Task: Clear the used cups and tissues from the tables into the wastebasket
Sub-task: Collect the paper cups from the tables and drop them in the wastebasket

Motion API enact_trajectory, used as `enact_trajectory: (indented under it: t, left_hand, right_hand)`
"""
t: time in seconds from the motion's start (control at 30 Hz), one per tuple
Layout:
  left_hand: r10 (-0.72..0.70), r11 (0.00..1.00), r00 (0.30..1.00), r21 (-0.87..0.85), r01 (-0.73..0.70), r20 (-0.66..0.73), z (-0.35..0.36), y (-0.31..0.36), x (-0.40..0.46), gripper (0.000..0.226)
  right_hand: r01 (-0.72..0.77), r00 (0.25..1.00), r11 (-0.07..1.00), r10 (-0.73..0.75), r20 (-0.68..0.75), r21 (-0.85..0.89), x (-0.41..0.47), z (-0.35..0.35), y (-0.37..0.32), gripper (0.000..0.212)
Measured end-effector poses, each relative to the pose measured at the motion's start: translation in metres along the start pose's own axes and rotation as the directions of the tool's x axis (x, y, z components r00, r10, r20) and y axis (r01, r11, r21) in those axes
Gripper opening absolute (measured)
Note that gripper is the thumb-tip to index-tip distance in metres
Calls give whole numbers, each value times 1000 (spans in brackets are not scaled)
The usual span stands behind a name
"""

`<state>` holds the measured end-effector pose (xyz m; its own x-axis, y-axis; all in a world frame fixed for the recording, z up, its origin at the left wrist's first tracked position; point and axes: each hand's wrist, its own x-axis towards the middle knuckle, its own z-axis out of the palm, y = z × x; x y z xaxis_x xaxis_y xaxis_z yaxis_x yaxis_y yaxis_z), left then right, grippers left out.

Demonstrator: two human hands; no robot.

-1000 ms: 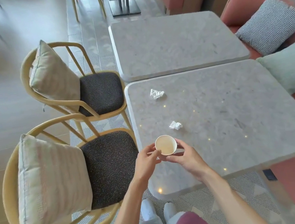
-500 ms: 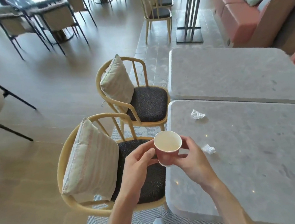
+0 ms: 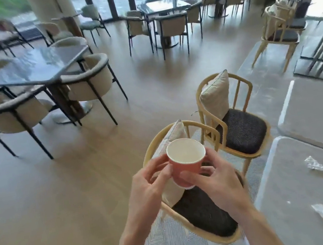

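An empty paper cup [image 3: 185, 161], red outside and white inside, is held upright in front of me, above a wooden chair. My left hand [image 3: 148, 188] grips its left side and my right hand [image 3: 216, 179] grips its right side and base. Two crumpled white tissues lie on the grey stone table [image 3: 303, 195] at the right: one tissue [image 3: 314, 163] farther back, the other tissue [image 3: 322, 212] nearer me. No wastebasket is in view.
Two wooden chairs with dark seats and striped cushions, the near chair [image 3: 201, 208] and the far chair [image 3: 237, 120], stand along the table's left edge. A second grey table [image 3: 319, 112] lies beyond. Glass-topped tables with padded chairs [image 3: 33, 86] fill the room to the left, with open wood floor between.
Both hands lifted the cup off the table and carried it left over the near chair. My view swung left and up, from the table to the room.
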<state>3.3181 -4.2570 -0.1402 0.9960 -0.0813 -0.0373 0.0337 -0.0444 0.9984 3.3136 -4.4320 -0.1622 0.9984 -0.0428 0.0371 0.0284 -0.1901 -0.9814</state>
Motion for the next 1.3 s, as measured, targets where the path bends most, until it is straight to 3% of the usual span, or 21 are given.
enact_trajectory:
  t: [0.37,0.6,0.8,0.9,1.03,1.3]
  left_hand:
    - [-10,994,992,-105,-3,-123,-205,-18,40,39]
    - [-25,985,953,-172,-29,-303,-333,-10,59,37]
    - [-71,972,895,-233,-38,-440,-401,-26,90,26]
    - [-86,968,882,-249,-37,-463,-424,-31,116,27]
    - [-85,965,861,-255,-54,-502,-450,-32,165,37]
    - [0,988,898,-138,-68,-440,-485,-1,328,29]
  right_hand:
    - [-7,995,1000,8,104,-18,63,212,-48,60]
    - [-7,990,1000,9,142,-12,115,327,-80,52]
    - [-51,984,997,41,171,50,172,376,-85,55]
    - [-58,983,993,39,177,103,208,394,-85,64]
    - [-49,978,984,11,209,174,264,418,-78,57]
    - [-37,967,979,-16,253,201,417,446,-81,61]
